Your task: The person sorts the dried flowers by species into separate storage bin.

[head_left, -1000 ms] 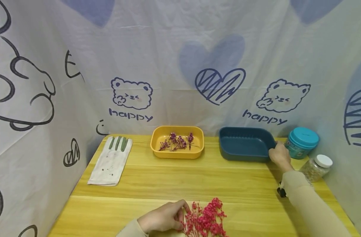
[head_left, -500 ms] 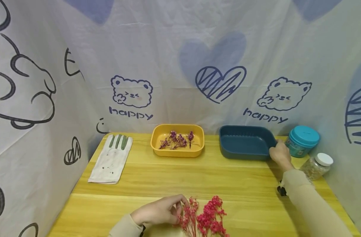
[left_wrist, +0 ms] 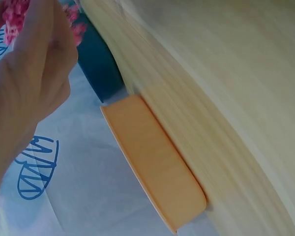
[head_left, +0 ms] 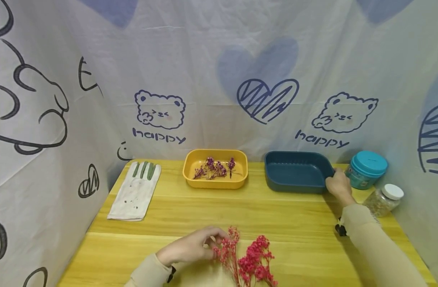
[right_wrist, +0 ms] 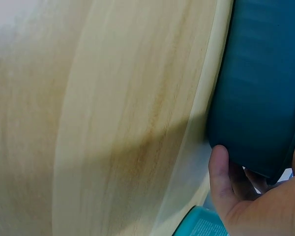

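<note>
My left hand [head_left: 192, 246] pinches a sprig of pink dried flowers [head_left: 231, 253] at the front of the table, and its fingertips overlap the blossoms. Just right of it is a fuller bunch of deeper pink dried flowers [head_left: 256, 259], its lower stems cut off by the frame edge. In the left wrist view the pink blossoms [left_wrist: 14, 19] show between thumb and fingers. At the back right, my right hand [head_left: 339, 187] grips the right end of a dark blue tray [head_left: 299, 189]. The right wrist view shows the fingers around the corner of this blue tray [right_wrist: 260, 88].
Left of the blue tray stands a yellow tray [head_left: 215, 184] holding purple dried flower sprigs [head_left: 213, 169]. A white and green glove [head_left: 134, 195] lies at the left. A teal lidded tub [head_left: 366, 169] and a white-capped clear jar [head_left: 383, 199] stand at the right edge. Printed cloth hangs behind.
My left hand has moved up and slightly left with its pink sprig, which now stands apart from the fuller bunch. My right hand keeps its grip on the blue tray, nearly still.
</note>
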The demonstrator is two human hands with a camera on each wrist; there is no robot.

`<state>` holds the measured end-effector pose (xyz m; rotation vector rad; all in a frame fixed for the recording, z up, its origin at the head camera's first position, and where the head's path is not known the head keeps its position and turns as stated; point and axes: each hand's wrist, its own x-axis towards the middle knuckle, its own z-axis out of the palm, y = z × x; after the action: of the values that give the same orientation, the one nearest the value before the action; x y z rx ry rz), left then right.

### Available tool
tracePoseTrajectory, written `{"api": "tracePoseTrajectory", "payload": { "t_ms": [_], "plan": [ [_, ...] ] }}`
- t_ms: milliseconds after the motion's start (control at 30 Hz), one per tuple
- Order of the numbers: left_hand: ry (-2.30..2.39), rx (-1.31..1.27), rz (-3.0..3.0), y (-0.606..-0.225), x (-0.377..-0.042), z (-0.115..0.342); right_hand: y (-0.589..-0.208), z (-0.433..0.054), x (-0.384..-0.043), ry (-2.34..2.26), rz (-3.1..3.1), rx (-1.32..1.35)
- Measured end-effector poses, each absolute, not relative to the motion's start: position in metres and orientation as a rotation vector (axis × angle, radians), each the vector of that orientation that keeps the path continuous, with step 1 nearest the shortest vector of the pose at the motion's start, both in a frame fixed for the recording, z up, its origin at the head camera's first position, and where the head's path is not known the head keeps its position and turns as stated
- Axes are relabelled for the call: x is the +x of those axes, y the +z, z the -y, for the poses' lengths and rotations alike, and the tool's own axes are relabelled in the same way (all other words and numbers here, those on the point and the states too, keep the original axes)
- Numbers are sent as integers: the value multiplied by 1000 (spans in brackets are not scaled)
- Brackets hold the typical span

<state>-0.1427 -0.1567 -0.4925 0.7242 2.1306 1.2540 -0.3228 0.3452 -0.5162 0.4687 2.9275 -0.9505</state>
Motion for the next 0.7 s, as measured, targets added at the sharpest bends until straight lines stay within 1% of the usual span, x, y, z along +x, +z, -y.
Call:
{"api": "tracePoseTrajectory", "payload": {
  "t_ms": [200,433,700],
  "plan": [
    [1370,691,-2109,-493,-148,156,-516,-340,-321,-963,-2935,446],
    [1497,599,-2087,-487,-163,153,-513,-333,-321,-982,-2940,416],
    [1576,626,-2172,-466,-194,137,-517,-329,-319,-1013,-2979,397]
  ]
}}
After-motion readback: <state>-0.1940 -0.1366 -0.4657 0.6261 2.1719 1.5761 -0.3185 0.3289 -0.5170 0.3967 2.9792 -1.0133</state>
